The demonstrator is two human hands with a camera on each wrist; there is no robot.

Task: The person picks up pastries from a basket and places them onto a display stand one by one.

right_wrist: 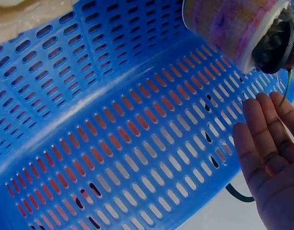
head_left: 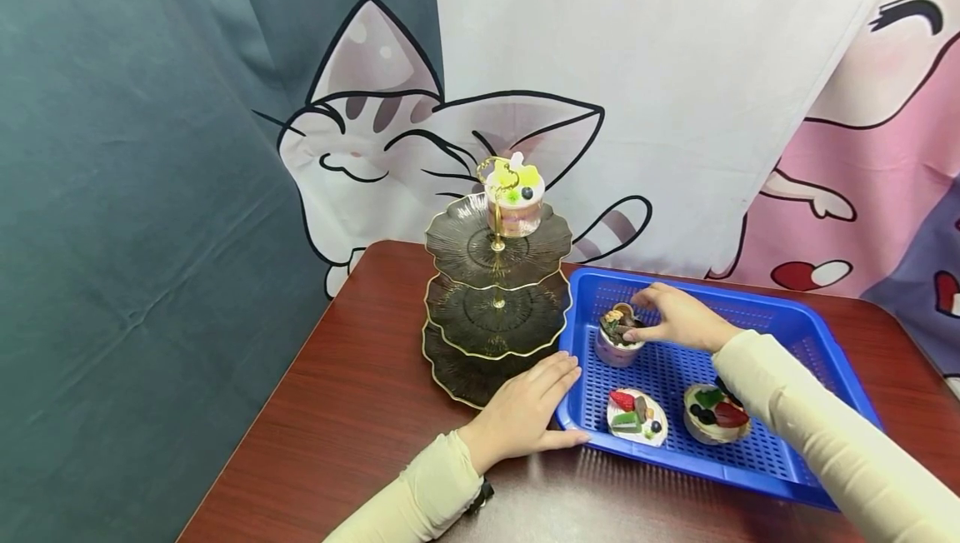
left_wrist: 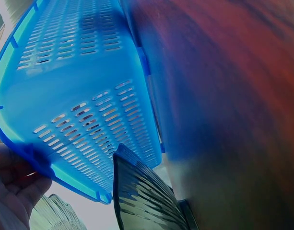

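Note:
My right hand (head_left: 678, 318) reaches into the blue plastic basket (head_left: 787, 310). Its thumb and index finger pinch the dark chocolate topping of a small cake cup (head_left: 617, 351); the other fingers (right_wrist: 252, 136) hang loose in the right wrist view. Seen there, the cup (right_wrist: 223, 28) has pink and cream sides. At the basket's near left corner rests my left hand (head_left: 521, 414), fingers fairly straight, fingertips and thumb touching the rim. Also inside the basket are an oval fruit-topped cake (head_left: 637, 418) and a round fruit tart (head_left: 712, 418), partly behind my right sleeve.
Left of the basket stands a three-tier dark cake stand (head_left: 457, 247) with gold scalloped edges. On its top tier is a yellow fruit cake cup (head_left: 517, 214), beside the gold ring handle (head_left: 483, 168). Both stand on a reddish wooden table (head_left: 330, 376) before a cartoon cat curtain (head_left: 367, 143).

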